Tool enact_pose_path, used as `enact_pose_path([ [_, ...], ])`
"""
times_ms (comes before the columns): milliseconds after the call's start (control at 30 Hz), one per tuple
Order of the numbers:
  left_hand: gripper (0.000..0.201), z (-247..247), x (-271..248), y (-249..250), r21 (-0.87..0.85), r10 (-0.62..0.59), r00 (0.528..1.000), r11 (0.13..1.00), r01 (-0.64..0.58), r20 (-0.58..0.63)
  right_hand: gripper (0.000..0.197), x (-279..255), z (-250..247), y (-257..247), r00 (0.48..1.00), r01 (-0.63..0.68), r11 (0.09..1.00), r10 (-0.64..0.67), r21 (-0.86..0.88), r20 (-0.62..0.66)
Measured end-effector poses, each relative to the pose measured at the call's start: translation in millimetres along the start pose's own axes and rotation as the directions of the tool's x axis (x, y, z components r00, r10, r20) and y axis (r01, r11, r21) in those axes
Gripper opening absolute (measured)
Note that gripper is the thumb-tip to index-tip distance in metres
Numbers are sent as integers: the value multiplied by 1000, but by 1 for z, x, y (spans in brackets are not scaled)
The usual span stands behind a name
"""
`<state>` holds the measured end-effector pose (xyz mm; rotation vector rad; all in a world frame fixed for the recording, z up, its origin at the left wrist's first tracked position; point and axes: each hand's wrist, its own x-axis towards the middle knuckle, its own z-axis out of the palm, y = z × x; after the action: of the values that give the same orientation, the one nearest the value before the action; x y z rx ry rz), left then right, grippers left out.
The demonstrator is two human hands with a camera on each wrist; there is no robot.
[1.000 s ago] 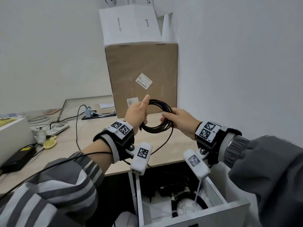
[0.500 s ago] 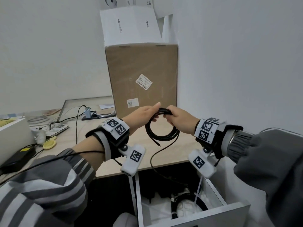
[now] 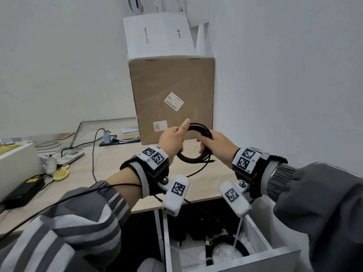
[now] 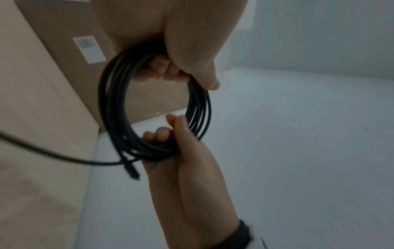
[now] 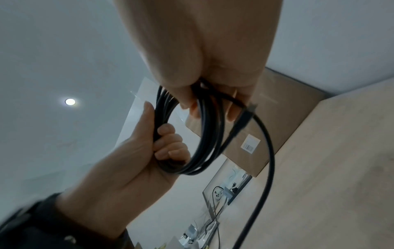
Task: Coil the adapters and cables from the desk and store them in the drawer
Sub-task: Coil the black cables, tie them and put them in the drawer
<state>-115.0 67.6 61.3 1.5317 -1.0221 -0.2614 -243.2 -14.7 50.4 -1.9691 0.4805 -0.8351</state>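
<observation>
Two hands, left hand [image 3: 170, 139] and right hand [image 3: 217, 146], each grip one coiled black cable [image 3: 193, 157] above the pale wooden counter [image 3: 110, 165] beside white walls.

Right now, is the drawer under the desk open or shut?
Open. The white drawer is pulled out below the desk edge, and the head view looks straight into it, where a black coiled cable already lies.

cable [image 3: 193, 158]: matt black rubber | box [image 3: 172, 91]: brown cardboard | desk [image 3: 110, 163]: pale wood
</observation>
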Motion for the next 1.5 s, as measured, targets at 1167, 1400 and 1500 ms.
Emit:
enact_pose_path([
  [1167,71,0,-14,10,228,-246,889,959,166,386,21,-2,-2,1,933,302,756,-108,-581,344],
  [1400,66,3,-13,10,408,-121,945,913,-14,303,11,-4,-4,-1,936,295,832,-152,-470,319],
  [1500,59,-1,-12,6,259,-85,971,966,25,224,16,-6,-15,5,963,194,903,-100,-384,252],
])
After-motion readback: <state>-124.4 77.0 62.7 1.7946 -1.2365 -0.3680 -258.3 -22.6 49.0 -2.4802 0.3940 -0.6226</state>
